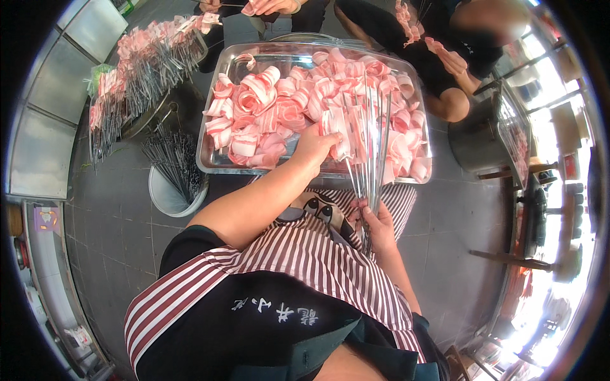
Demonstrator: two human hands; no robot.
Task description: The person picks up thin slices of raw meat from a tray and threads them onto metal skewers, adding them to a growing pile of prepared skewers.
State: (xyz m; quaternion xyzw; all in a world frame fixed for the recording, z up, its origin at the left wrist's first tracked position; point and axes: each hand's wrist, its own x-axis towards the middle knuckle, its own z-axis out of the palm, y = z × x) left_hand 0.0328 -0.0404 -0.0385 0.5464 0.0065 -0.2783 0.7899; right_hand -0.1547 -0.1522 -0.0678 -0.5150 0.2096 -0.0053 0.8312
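Observation:
My left hand (317,148) pinches a thin slice of streaky pork (337,128) at the upper part of a metal skewer. My right hand (380,223) grips a bundle of flat metal skewers (371,185) low down, their tips pointing away from me. At least two slices sit side by side near the skewers. Beneath them is a rectangular stainless steel tray (202,151) heaped with loose curled pork slices (257,97). The skewers' lower ends are partly hidden by my right hand, over a striped apron (290,243).
Left of the tray, a white bucket (164,195) holds many bare skewers (174,159). Loaded pork skewers (147,57) are piled beyond it. Across the tray, one person's hands (279,5) and another person's hand (452,62) handle meat. A large metal pot (476,135) stands right.

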